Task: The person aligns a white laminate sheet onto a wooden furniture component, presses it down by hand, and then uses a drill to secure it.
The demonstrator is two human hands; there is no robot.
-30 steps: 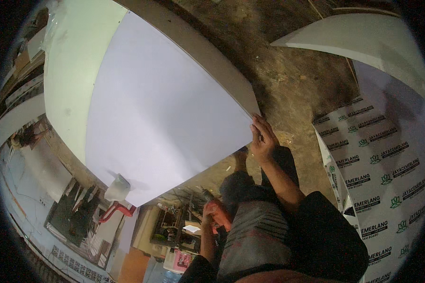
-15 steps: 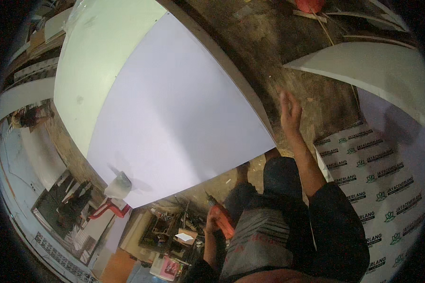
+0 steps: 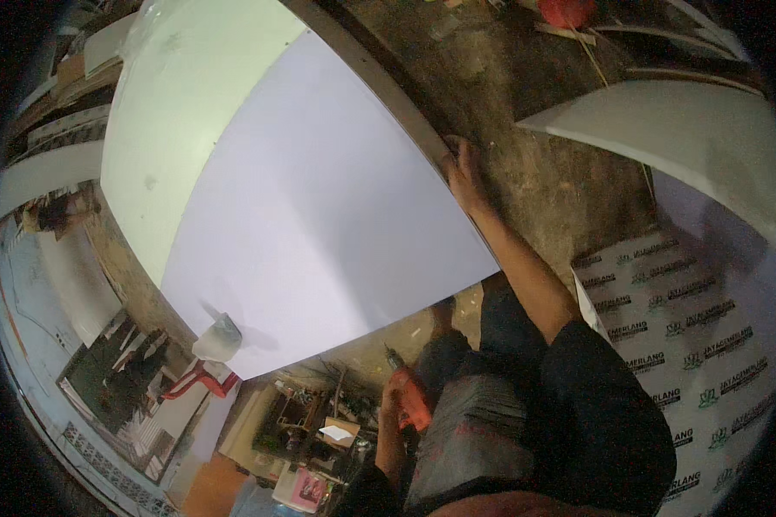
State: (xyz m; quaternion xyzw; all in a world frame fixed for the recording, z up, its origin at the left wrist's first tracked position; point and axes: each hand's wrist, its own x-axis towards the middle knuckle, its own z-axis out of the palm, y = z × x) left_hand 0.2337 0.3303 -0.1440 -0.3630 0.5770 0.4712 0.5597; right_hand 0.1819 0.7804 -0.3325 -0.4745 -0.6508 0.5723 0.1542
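right hand [image 3: 464, 177]: half a second before, in the air to the right of the white panel; at this moment, back against its long right edge, fingers partly hidden, whether gripping or only resting could not be told. left hand [image 3: 390, 401]: closed around an orange-red power drill [image 3: 414, 403], bit upward, as in the earlier frame.

floor [image 3: 547, 194]: brown, stained, flecked with pale scraps. to the right, a printed sheet [image 3: 655, 336] with rows of leaf emblems and dark lettering; above it, a curved pale panel [image 3: 655, 125]. at lower left, a red-framed tool [image 3: 203, 382] and a pink-and-white box [image 3: 302, 489]; at far left, a pale blue surface [image 3: 30, 302].

white panel [image 3: 319, 189]: in front of the person, smooth, lavender-tinted, softly shadowed, curved along its left boundary. beside it lay a greenish-white surface [image 3: 185, 129]; on its near left corner stood a small grey-white object [image 3: 219, 339].
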